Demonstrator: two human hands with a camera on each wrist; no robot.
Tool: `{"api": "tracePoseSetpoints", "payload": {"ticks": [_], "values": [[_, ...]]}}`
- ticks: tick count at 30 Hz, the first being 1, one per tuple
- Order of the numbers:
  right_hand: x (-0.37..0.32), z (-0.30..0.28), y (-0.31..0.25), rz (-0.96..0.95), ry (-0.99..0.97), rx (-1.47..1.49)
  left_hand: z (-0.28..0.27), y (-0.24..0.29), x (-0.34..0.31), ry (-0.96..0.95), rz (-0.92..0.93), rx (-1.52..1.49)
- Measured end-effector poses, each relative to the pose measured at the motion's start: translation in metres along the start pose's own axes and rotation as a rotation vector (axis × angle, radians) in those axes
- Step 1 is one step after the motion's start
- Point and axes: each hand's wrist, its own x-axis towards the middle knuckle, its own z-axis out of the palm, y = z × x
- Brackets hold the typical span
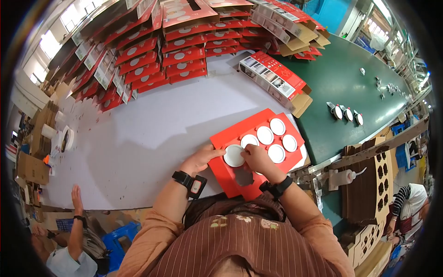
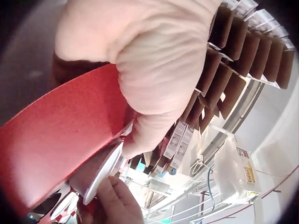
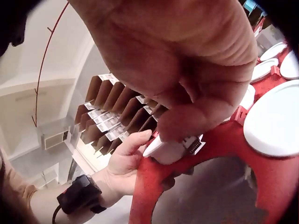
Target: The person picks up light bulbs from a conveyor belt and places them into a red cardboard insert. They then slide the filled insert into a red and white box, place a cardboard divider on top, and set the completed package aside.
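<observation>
A red cardboard insert (image 1: 224, 177) with round cut-outs lies at the near side of the pale table. Several white round downlights (image 1: 265, 135) sit in it, and a cut-out next to the right wrist stands bare. My left hand (image 1: 200, 159) grips the insert's left edge, its thumb reaching the rim of one white downlight (image 1: 234, 156). From the other side, my right hand (image 1: 258, 159) pinches that downlight. A spring clip (image 3: 194, 145) shows under the right fingertips in the right wrist view, where the downlight stands tilted in its cut-out.
Stacked red boxes (image 1: 184, 57) fill the table's far side. One open-ended red box (image 1: 272, 76) lies beyond the insert. Three downlights (image 1: 348, 114) stand on the green table (image 1: 325, 83) at right. Brown punched cardboard (image 1: 380, 184) and a white bottle (image 1: 345, 177) are nearer.
</observation>
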Motion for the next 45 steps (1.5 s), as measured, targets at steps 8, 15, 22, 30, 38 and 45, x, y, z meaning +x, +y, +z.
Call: {"api": "tracePoseSetpoints", "payload": {"ticks": [8,15,22,30,38,45], "values": [[0.012,0.004,0.015,-0.141,-0.044,-0.072,0.004,0.003,-0.007,0.101,0.043,0.295],[-0.018,0.022,0.041,-0.522,0.145,-0.296,0.011,0.001,-0.009,0.09,0.06,0.132],[-0.014,0.026,0.036,-0.388,-0.003,-0.377,0.001,-0.005,-0.004,0.106,0.005,0.151],[0.007,0.025,0.041,-0.379,-0.04,-0.455,0.0,-0.004,-0.008,0.123,-0.058,0.134],[0.009,0.031,0.045,-0.415,0.02,-0.523,0.001,-0.004,-0.008,0.1,-0.11,0.116],[0.041,-0.112,0.089,-0.283,0.628,-0.135,-0.014,0.023,0.002,0.133,-0.095,0.067]]}}
